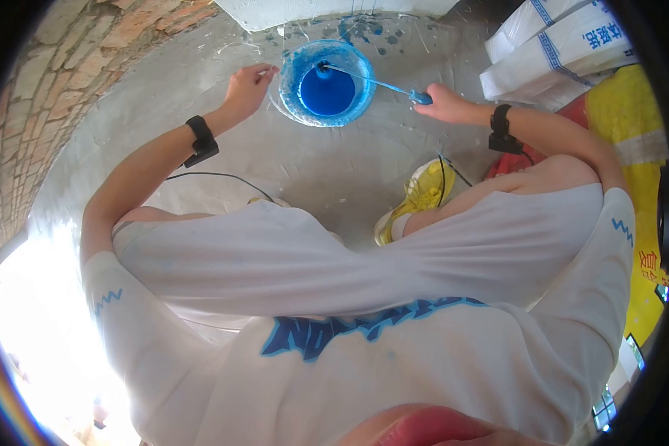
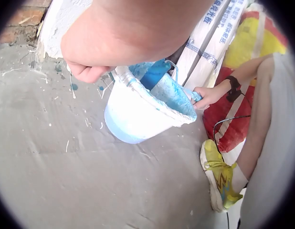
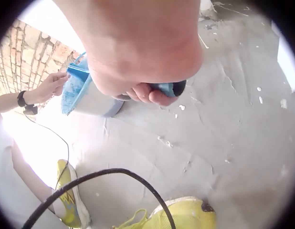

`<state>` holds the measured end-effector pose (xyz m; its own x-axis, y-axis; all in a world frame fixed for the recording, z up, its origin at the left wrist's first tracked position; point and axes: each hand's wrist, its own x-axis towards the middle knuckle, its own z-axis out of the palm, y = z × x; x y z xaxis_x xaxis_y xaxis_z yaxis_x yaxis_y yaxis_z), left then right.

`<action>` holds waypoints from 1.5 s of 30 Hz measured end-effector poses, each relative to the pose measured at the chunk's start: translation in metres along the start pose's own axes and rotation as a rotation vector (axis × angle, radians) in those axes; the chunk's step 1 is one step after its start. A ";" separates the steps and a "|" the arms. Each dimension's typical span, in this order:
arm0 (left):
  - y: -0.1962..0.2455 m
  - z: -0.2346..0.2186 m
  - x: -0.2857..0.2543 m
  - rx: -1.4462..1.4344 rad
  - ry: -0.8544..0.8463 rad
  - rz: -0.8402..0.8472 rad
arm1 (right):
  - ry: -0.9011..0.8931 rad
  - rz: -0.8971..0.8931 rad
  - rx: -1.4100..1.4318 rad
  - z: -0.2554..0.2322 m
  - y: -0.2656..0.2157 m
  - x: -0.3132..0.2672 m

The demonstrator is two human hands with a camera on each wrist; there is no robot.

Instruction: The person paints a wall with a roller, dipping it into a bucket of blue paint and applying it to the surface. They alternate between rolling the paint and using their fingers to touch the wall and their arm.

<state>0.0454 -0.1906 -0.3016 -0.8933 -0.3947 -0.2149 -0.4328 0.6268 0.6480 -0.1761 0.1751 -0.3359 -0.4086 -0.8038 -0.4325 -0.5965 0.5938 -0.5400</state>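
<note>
A white bucket (image 2: 133, 112), smeared with blue, stands on the floor holding blue paint (image 1: 327, 95). Inside it sits a paint roller (image 2: 156, 75), its blue sleeve tilted against the inner wall above the paint. My right hand (image 1: 453, 105) grips the blue roller handle (image 1: 421, 97) to the right of the bucket; the handle's end (image 3: 178, 88) pokes out past the curled fingers in the right wrist view. My left hand (image 1: 247, 91) is at the opposite side, fingers bent and pinching the bucket's rim (image 2: 122, 76). The left fingertips are partly hidden in the left wrist view.
White wrapped packages (image 1: 557, 56) lie at the right, by red and yellow sacks (image 1: 628, 111). A brick wall (image 1: 67, 67) rises at the left. Yellow shoes (image 1: 427, 189) and a black cable (image 3: 104, 174) are near the bucket. Paint splashes mark the grey floor (image 2: 57, 157).
</note>
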 end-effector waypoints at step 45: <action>-0.015 -0.116 0.020 -0.036 -0.062 0.124 | -0.113 -0.108 -0.154 -0.087 -0.029 -0.012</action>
<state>0.0478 -0.2856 -0.2306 -0.9459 -0.2730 -0.1752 -0.3150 0.6435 0.6976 -0.2141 0.1643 -0.2527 -0.2618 -0.8481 -0.4607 -0.7346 0.4847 -0.4748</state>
